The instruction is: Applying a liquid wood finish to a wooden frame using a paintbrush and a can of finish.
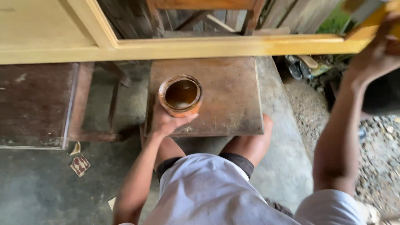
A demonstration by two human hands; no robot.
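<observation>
We are looking down over our own lap, white shorts (208,187) and bare knees, at a low brown stool (225,100) standing on a concrete floor (41,187).

Our left hand (166,121) is cupping a can (180,96) from below and from the near side. The can is open, orange-stained on the outside, and is holding a dark amber liquid. It is sitting over the stool's left part, near the front left corner; we cannot tell whether it is resting on the top or being lifted just clear. The fingers are curling around the can's side, mostly hidden behind it. The thumb is lying pressed along its lower near wall.

Our right hand (381,50) is reaching up and out to the far right, against a pale wooden frame (187,46) that is running across the top of the view. The rail's right stretch is showing a darker yellow, wet-looking tone. The hand is blurred, and we cannot tell whether the fingers are spread or closed, or whether they are pinching anything.

Left of the stool, a dark wooden bench (37,104) is standing. A small patterned tile piece (80,165) is lying on the floor in front of it. Gravel (383,154) is lying to the right, beyond the concrete.
</observation>
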